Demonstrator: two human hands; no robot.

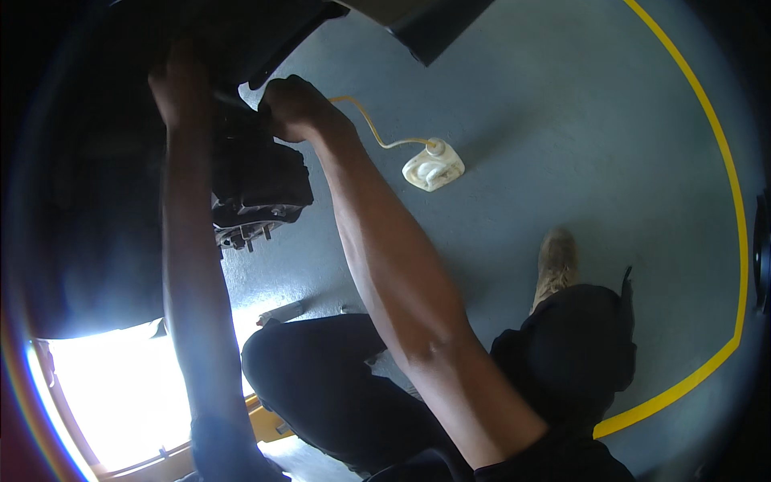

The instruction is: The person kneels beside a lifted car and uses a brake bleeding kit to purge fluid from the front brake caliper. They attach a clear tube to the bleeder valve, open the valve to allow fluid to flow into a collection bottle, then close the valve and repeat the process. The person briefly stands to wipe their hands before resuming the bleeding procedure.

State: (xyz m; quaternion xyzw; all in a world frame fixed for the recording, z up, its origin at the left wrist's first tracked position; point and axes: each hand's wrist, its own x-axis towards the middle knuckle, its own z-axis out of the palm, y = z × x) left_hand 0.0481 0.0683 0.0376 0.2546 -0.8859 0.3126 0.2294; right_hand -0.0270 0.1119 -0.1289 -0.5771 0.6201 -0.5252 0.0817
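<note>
Both my arms reach up to a dark assembly at the upper left. My left hand point(178, 87) is in deep shadow there, its fingers hidden. My right hand point(295, 108) is closed beside the black part point(269, 173), fingers curled; what they grip is hidden. From behind that hand a thin yellowish tube point(365, 116) runs to the neck of a white plastic bottle point(434, 167) on the floor. I cannot tell whether the hand touches the tube. Below the black part hang small metal pieces point(249, 231).
A large dark rounded form point(96, 217) fills the left side. Dark panels point(434, 28) overhang the top. On the grey floor point(514, 193) lie a yellow line point(727, 169) curving at right and a small flat object point(281, 312) near my knee. A yellow frame piece point(269, 419) stands lower left, by bright light.
</note>
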